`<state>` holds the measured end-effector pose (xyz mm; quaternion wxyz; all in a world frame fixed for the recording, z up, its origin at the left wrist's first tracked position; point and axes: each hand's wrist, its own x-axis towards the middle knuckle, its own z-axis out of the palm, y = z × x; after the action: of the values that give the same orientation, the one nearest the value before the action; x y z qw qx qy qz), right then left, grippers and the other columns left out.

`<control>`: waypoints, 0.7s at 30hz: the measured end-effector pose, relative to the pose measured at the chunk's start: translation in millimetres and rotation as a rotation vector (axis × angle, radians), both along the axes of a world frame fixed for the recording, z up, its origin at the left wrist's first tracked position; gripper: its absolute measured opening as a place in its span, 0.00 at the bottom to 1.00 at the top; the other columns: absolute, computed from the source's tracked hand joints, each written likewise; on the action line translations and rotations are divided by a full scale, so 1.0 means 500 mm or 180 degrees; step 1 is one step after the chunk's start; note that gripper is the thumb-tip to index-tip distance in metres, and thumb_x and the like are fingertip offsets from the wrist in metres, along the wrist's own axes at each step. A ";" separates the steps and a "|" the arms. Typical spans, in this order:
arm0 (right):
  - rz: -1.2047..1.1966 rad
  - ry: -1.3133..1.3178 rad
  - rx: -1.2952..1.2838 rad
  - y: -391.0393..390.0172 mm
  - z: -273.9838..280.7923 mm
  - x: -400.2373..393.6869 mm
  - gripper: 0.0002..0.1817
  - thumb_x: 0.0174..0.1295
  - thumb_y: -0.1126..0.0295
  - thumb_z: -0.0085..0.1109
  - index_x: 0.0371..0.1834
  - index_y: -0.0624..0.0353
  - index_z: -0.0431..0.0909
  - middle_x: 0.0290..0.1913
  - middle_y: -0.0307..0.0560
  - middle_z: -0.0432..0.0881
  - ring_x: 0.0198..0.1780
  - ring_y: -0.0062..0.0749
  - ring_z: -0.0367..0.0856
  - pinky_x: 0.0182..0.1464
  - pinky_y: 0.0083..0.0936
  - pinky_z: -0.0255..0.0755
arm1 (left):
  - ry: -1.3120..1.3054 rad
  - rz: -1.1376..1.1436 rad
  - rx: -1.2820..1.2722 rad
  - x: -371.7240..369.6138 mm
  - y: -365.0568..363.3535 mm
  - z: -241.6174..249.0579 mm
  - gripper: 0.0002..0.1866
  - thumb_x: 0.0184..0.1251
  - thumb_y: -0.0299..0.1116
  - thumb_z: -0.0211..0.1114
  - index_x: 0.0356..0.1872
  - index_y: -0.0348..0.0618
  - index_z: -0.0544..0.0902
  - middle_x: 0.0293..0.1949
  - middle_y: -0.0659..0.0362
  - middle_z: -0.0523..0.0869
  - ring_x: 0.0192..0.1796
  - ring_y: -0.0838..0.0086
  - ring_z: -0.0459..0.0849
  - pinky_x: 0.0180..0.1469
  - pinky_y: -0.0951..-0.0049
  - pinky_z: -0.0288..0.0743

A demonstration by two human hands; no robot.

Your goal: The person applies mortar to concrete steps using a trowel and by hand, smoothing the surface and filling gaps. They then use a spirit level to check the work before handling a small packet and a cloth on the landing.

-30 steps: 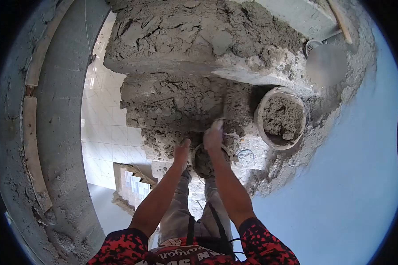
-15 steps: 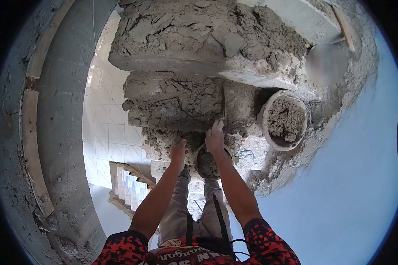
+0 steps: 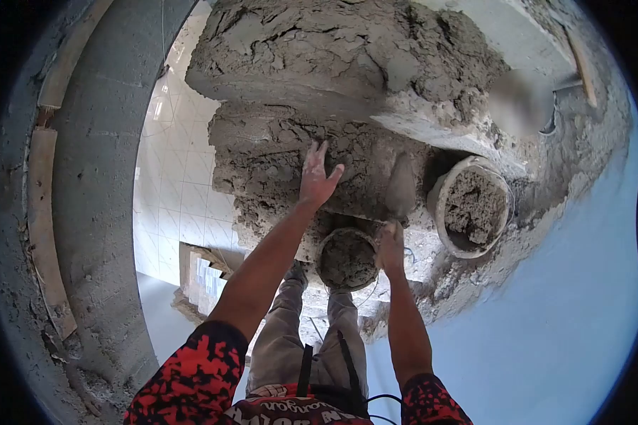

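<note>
My right hand [image 3: 390, 248] is closed round the handle of a trowel [image 3: 402, 185]. Its mortar-coated blade points away from me and lies over the right part of the step. My left hand [image 3: 320, 177], fingers spread and dusted pale, reaches over the rough wet mortar [image 3: 262, 152] on that step, holding nothing. Between my forearms, close to my feet, stands a bucket [image 3: 321, 263] filled with mortar. A second, larger bucket [image 3: 443, 212], partly filled with crumbly mortar, sits to the right of the trowel.
Above lies a higher step [image 3: 283, 49] heaped with mortar. Tiled floor [image 3: 184, 177] drops away on the left, beyond the stair edge. A curved concrete band [image 3: 92, 198] runs down the far left. At right is a pale blue wall [image 3: 546, 304]; a wooden strip [image 3: 580, 67] leans at upper right.
My left hand has moved up and right over the mortar, its fingers opening out. My right hand has shifted right and down with the trowel, whose blade now shows broadside.
</note>
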<state>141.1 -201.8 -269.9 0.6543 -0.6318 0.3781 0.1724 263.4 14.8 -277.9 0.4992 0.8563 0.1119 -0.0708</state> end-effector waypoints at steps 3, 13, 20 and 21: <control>0.0593 0.0041 -0.0382 -0.038 -0.032 -0.010 0.18 0.66 0.55 0.42 0.57 0.46 0.65 0.17 0.37 0.65 0.14 0.22 0.64 0.13 0.21 0.62 | -0.0153 -0.0512 0.0846 0.040 -0.007 -0.028 0.40 0.60 0.55 0.57 0.69 0.56 0.50 0.71 0.50 0.43 0.72 0.55 0.42 0.69 0.53 0.42; 0.1196 -0.0422 0.0199 0.160 -0.090 0.112 0.19 0.67 0.55 0.42 0.54 0.54 0.64 0.16 0.36 0.65 0.13 0.20 0.65 0.14 0.22 0.64 | -0.0054 -0.0533 0.1478 0.067 -0.071 -0.084 0.48 0.49 0.69 0.56 0.69 0.59 0.51 0.70 0.48 0.43 0.72 0.53 0.44 0.69 0.44 0.32; 0.1099 -0.0024 0.0471 0.081 0.111 0.098 0.24 0.66 0.54 0.46 0.60 0.57 0.62 0.19 0.40 0.69 0.15 0.23 0.69 0.14 0.23 0.65 | -0.0414 -0.0062 0.0774 0.034 -0.138 0.048 0.42 0.49 0.60 0.64 0.66 0.56 0.62 0.69 0.46 0.49 0.69 0.52 0.53 0.68 0.53 0.47; 0.1091 -0.0101 0.0693 0.062 0.154 0.094 0.23 0.66 0.56 0.45 0.58 0.56 0.63 0.19 0.39 0.69 0.14 0.22 0.68 0.14 0.22 0.64 | -0.0659 0.0031 0.0822 0.025 -0.155 0.082 0.42 0.49 0.59 0.65 0.65 0.53 0.63 0.68 0.45 0.51 0.68 0.49 0.54 0.67 0.52 0.49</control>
<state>188.0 -170.7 -192.7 0.6857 -0.6151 0.2338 0.3111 275.7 -62.9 -236.7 0.3942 0.9155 0.0721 0.0351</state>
